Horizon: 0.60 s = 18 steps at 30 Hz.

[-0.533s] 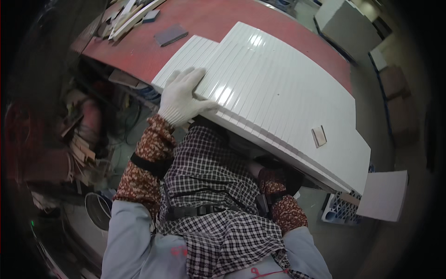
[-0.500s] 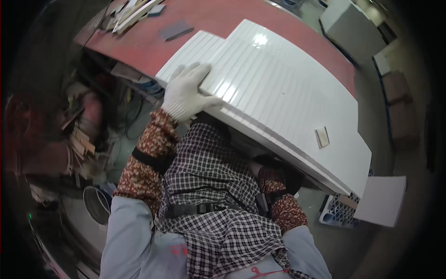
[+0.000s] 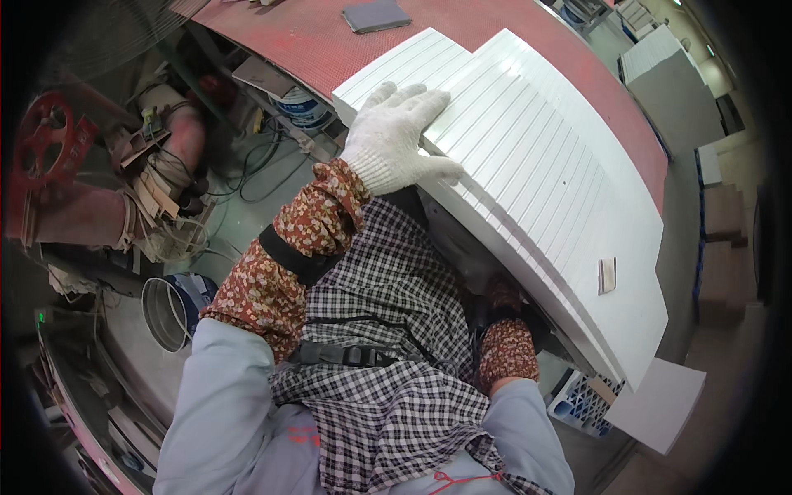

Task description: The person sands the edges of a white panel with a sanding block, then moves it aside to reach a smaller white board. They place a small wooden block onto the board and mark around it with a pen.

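Note:
My left hand (image 3: pixel 396 136), in a white knit glove, lies flat with fingers spread on the near edge of a stack of long white grooved panels (image 3: pixel 544 173). The panels rest on a red workbench (image 3: pixel 313 41) and reach from upper left to lower right. My right hand is hidden under the panels' near edge; only its patterned sleeve (image 3: pixel 505 351) shows. A small tan block (image 3: pixel 606 275) sits on the top panel near its right end.
A grey sanding pad (image 3: pixel 377 14) lies on the bench beyond the panels. A metal bucket (image 3: pixel 169 309) stands on the floor at left, with a red wheel (image 3: pixel 45 132) and clutter above it. A blue crate (image 3: pixel 582 400) and a white board (image 3: pixel 660 404) sit at lower right.
My left hand has shifted slightly along the panel edge and the view has moved closer to the panels. The panels themselves look unmoved.

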Each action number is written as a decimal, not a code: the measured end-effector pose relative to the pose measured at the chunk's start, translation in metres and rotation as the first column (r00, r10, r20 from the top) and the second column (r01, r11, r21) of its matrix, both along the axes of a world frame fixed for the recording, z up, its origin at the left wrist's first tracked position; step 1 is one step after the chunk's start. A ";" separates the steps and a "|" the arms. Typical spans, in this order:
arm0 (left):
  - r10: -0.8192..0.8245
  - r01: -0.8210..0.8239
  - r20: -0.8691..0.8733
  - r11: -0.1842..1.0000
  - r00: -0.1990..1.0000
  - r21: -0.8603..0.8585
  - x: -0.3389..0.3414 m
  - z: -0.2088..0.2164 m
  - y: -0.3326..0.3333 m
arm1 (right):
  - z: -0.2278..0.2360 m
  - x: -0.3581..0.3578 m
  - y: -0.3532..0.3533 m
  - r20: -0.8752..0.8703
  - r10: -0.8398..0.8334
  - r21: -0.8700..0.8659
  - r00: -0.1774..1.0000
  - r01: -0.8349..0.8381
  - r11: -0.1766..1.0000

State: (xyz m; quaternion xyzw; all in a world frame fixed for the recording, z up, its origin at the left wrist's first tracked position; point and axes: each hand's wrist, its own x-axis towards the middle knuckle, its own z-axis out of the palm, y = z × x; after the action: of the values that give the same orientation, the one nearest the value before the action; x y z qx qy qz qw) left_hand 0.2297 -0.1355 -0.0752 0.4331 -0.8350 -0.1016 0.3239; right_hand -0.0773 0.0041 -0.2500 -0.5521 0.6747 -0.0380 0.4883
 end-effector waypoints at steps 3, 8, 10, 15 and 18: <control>-0.013 0.014 -0.003 0.999 1.000 0.038 -0.010 0.004 0.003 | -0.033 -0.009 -0.011 -0.097 0.000 -0.102 0.995 -0.010 0.995; 0.015 -0.013 -0.027 0.998 1.000 0.062 -0.003 0.002 0.007 | -0.070 0.001 -0.018 -0.231 0.019 -0.258 0.973 -0.080 0.963; 0.019 -0.017 -0.031 0.997 0.999 0.073 0.000 0.005 0.007 | -0.080 0.000 -0.021 -0.266 0.015 -0.334 0.964 -0.106 0.937; -0.047 0.048 -0.040 0.998 0.998 0.047 0.003 0.010 0.005 | -0.102 -0.010 -0.016 -0.351 -0.017 -0.510 0.936 -0.176 0.842; -0.061 0.062 -0.021 0.997 0.998 0.053 0.003 0.013 0.003 | -0.114 -0.026 0.008 -0.418 -0.046 -0.650 0.907 -0.263 0.713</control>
State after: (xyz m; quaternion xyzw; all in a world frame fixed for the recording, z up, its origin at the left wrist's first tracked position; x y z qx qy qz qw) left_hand 0.2327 -0.1326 -0.0619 0.4147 -0.8418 -0.1380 0.3169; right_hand -0.1038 0.0125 -0.3638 -0.7292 0.6621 -0.1431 0.0971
